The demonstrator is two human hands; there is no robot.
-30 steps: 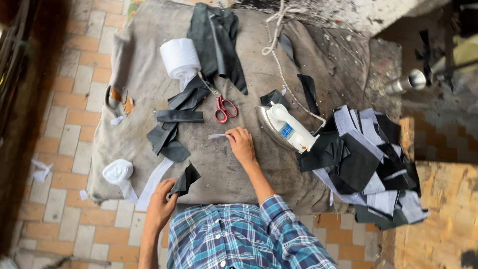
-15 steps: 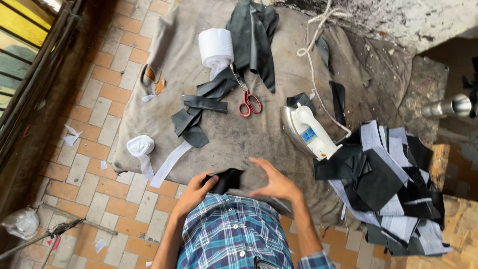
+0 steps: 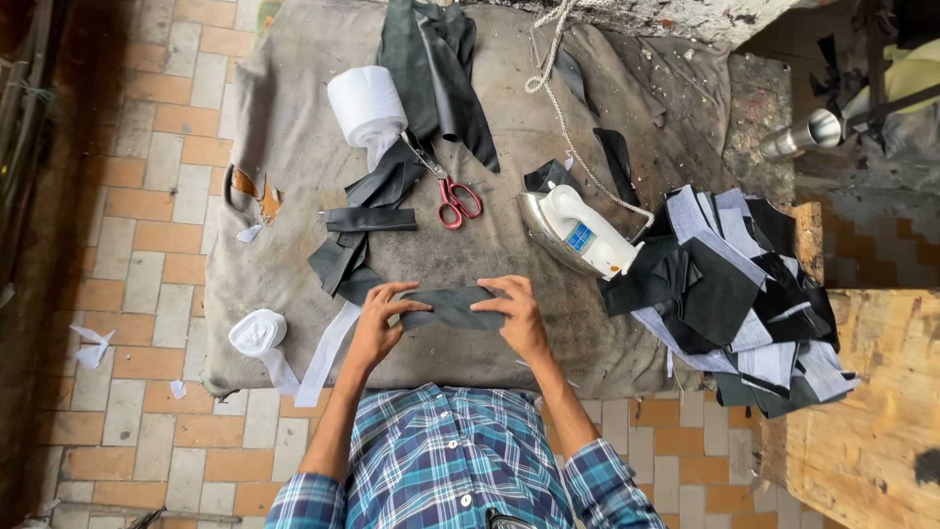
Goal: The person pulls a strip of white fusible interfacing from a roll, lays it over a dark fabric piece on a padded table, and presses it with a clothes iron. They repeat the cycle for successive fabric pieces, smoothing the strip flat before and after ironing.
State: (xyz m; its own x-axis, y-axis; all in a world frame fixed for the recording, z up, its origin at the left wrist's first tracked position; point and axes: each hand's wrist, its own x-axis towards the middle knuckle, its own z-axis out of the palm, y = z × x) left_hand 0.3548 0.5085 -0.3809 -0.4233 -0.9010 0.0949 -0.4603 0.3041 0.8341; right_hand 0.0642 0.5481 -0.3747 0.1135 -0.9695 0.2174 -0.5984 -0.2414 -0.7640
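A dark grey fabric strip (image 3: 448, 306) lies across the padded table (image 3: 597, 343) near its front edge. My left hand (image 3: 380, 321) grips its left end and my right hand (image 3: 517, 315) grips its right end, fingers curled over the cloth. A white and silver iron (image 3: 578, 233) rests on its side just right of my hands. Red-handled scissors (image 3: 452, 196) lie a little beyond the strip.
More dark strips (image 3: 364, 221) lie to the left, a large white tape roll (image 3: 364, 106) at the back, a small white roll (image 3: 258, 333) at the front left. A heap of black and white fabric pieces (image 3: 736, 294) sits right. Rope (image 3: 560, 98) trails to the iron. Brick floor surrounds.
My right hand came back from the table's middle and my left hand rose from the front edge. Both now hold the dark strip stretched flat between them.
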